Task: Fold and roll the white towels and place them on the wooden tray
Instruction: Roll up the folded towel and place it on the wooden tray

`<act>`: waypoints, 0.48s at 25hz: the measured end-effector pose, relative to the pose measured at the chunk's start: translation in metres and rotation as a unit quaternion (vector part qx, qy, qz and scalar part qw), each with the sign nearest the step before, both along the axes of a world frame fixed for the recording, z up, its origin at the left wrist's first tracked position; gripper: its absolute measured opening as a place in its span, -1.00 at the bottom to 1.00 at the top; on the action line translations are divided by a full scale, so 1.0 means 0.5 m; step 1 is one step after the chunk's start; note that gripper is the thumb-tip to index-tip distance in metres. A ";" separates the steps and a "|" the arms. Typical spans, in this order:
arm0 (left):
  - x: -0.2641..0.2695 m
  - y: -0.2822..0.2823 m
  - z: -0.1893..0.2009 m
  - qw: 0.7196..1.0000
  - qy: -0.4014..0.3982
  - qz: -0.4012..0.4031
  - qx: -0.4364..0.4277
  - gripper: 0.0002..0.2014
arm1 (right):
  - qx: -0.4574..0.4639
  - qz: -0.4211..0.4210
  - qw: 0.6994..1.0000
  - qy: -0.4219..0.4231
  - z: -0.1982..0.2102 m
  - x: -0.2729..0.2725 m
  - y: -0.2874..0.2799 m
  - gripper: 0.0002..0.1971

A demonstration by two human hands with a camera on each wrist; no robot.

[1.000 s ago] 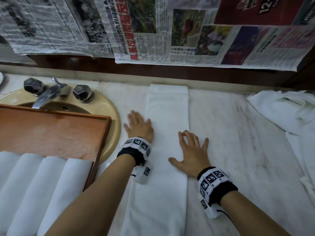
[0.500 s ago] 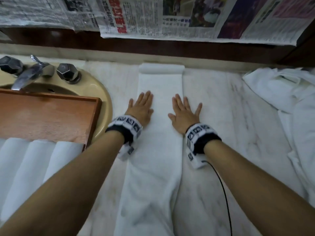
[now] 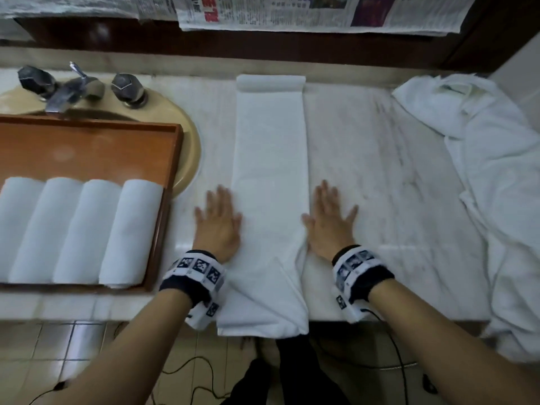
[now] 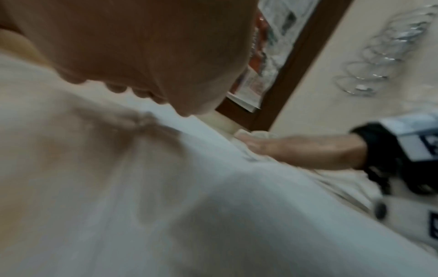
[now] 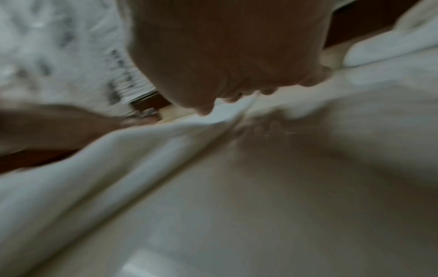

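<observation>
4 rolled towels [image 3: 76,229] sit in the wooden tray [image 3: 87,141] at left, a 5th folded strip [image 3: 270,176] lies centre-frame, left hand [image 3: 217,226] and right hand [image 3: 328,226] flat, fingers spread, flanking it, pile [image 3: 496,185] waiting right

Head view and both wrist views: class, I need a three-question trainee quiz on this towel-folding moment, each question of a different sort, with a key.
1. How many rolled towels lie on the wooden tray?
2. True or false: the left hand grips the folded towel in a fist.
3. The loose towel pile lies nearest which: A) faucet, B) right hand, C) tray?

Key: 1) four; 2) false, both hands lie flat at its long edges; 3) B.
</observation>
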State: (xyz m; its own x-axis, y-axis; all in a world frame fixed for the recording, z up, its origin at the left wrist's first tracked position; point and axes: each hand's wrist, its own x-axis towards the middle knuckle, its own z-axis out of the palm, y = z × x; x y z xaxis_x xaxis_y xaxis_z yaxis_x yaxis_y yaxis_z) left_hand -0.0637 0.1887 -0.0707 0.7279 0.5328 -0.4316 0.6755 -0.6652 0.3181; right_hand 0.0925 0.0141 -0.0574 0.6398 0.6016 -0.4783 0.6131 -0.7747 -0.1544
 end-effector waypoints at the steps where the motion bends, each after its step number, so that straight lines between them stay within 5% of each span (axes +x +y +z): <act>1: 0.002 -0.032 0.004 0.997 -0.030 -0.076 -0.001 -0.37 | 0.023 0.070 0.997 0.000 -0.003 -0.044 0.002 -0.35; 3: -0.023 -0.082 -0.007 0.981 -0.047 -0.189 0.009 -0.36 | 0.021 0.154 0.988 0.001 -0.019 -0.107 -0.015 -0.37; 4: -0.042 -0.079 -0.012 0.982 -0.031 -0.187 0.019 -0.40 | 0.002 0.129 0.992 0.001 -0.026 -0.105 -0.033 -0.38; 8: -0.090 -0.036 0.010 0.999 0.039 -0.029 0.016 -0.41 | -0.028 -0.071 0.997 -0.018 -0.011 -0.075 -0.097 -0.39; 12: -0.055 -0.126 0.032 0.986 -0.048 -0.156 -0.035 -0.44 | 0.064 0.092 0.994 0.010 0.003 -0.163 -0.069 -0.40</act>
